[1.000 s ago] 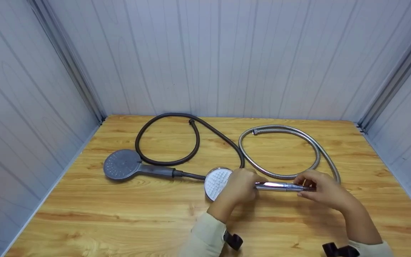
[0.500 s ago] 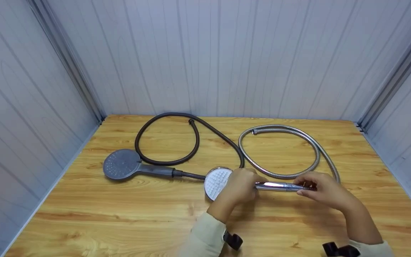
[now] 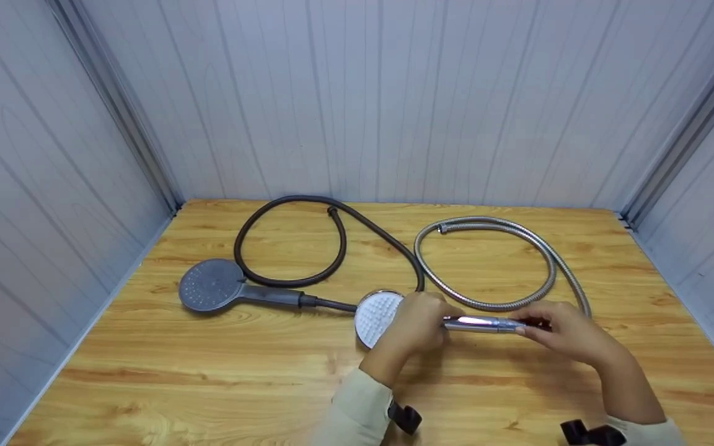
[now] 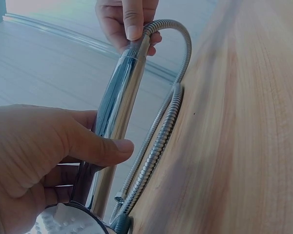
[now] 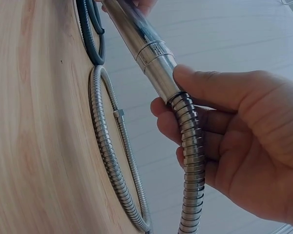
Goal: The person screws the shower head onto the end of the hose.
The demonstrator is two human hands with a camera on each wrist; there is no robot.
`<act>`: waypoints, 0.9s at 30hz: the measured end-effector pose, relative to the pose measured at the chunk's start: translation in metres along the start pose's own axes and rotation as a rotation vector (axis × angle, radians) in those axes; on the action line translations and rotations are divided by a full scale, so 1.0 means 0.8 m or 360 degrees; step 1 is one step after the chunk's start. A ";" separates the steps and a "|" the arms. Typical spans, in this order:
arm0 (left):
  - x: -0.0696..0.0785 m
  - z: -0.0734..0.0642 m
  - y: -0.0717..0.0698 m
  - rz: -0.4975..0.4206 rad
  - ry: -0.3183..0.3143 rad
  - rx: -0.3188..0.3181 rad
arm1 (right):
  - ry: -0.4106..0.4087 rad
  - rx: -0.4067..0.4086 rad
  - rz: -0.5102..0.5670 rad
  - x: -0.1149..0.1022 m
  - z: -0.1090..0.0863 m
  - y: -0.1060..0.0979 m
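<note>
A chrome shower head [image 3: 377, 319] with a white nozzle face lies in front of me. My left hand [image 3: 418, 323] grips its handle [image 4: 112, 97] near the face, thumb laid across the chrome. At the handle's other end, my right hand [image 3: 568, 331] pinches the silver hose connector [image 5: 162, 75] between thumb and fingers. The ribbed metal hose [image 5: 193, 170] runs out of that connector, past my right palm. In the head view, my right fingers hide the join between connector and hose, and my left hand hides part of the handle.
A dark grey shower head [image 3: 211, 285] lies at the left, with its black hose [image 3: 298, 198] looped behind it. Farther back on the wooden table [image 3: 208, 384], the silver hose forms a loop. Pale panelled walls [image 3: 382, 105] enclose the back and sides.
My right fingers and thumb have shifted slightly around the connector, and the fingers look straighter. My left hand and the chrome shower head have stayed in place.
</note>
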State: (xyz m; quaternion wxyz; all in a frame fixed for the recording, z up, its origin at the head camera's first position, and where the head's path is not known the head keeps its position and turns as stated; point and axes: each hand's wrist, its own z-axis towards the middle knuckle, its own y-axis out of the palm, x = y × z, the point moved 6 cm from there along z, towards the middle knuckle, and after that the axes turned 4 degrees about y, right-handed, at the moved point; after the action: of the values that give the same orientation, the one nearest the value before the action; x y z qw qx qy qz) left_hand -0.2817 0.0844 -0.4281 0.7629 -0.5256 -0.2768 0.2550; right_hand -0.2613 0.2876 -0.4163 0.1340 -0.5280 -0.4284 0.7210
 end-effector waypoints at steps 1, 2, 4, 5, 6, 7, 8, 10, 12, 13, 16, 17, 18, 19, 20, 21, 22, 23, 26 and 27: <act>0.000 0.000 0.000 -0.0004 -0.0001 -0.0004 | 0.0005 0.0006 -0.0003 0.000 0.000 0.000; 0.000 0.000 0.000 -0.0003 -0.0001 -0.0003 | 0.0005 0.0010 -0.0003 0.000 0.000 0.000; -0.001 0.000 0.000 -0.0005 -0.0004 -0.0001 | -0.0017 0.0030 0.0005 -0.001 0.000 0.000; -0.001 0.000 -0.001 0.0007 0.0002 0.0008 | -0.0040 0.0043 0.0006 -0.001 -0.001 0.000; -0.001 0.000 -0.001 0.0020 0.0010 0.0018 | -0.0066 0.0060 0.0008 -0.002 -0.001 0.000; -0.001 0.000 -0.001 0.0029 0.0017 0.0029 | -0.0095 0.0077 0.0011 -0.003 -0.001 0.000; 0.000 0.000 -0.002 0.0040 0.0026 0.0042 | -0.0125 0.0089 0.0016 -0.004 -0.001 0.000; 0.000 0.000 -0.002 0.0055 0.0043 0.0062 | -0.0176 0.0116 0.0013 -0.005 -0.001 0.000; 0.000 0.000 -0.002 0.0063 0.0050 0.0068 | -0.0201 0.0131 0.0011 -0.006 -0.001 0.000; 0.000 0.000 -0.002 0.0058 0.0048 0.0066 | -0.0206 0.0133 0.0013 -0.006 -0.001 0.000; 0.000 0.000 -0.002 0.0058 0.0044 0.0055 | -0.0198 0.0132 0.0009 -0.006 -0.001 0.000; 0.000 0.000 -0.002 0.0058 0.0042 0.0051 | -0.0193 0.0132 0.0006 -0.006 -0.001 0.000; 0.000 0.000 -0.001 0.0056 0.0040 0.0048 | -0.0188 0.0131 0.0005 -0.006 -0.001 0.000; 0.000 0.000 -0.001 0.0053 0.0039 0.0046 | -0.0182 0.0131 0.0005 -0.006 -0.001 0.000; 0.000 0.000 -0.001 0.0051 0.0039 0.0047 | -0.0177 0.0130 0.0004 -0.006 -0.001 0.000; 0.000 0.000 -0.001 0.0048 0.0036 0.0047 | -0.0172 0.0128 0.0002 -0.006 -0.001 0.000; 0.000 0.000 -0.002 0.0044 0.0033 0.0047 | -0.0171 0.0124 0.0004 -0.006 -0.001 0.000; 0.000 0.000 -0.002 0.0041 0.0032 0.0046 | -0.0168 0.0120 0.0005 -0.006 -0.001 0.000; 0.000 0.000 -0.001 0.0030 0.0027 0.0041 | -0.0160 0.0107 0.0007 -0.006 -0.001 0.000; 0.000 0.000 -0.001 0.0026 0.0024 0.0036 | -0.0155 0.0103 0.0008 -0.006 -0.002 0.000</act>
State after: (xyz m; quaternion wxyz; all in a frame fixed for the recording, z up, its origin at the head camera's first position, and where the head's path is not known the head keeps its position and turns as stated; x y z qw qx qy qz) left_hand -0.2817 0.0843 -0.4270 0.7688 -0.5211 -0.2637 0.2604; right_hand -0.2582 0.2851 -0.4130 0.1282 -0.4886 -0.4096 0.7596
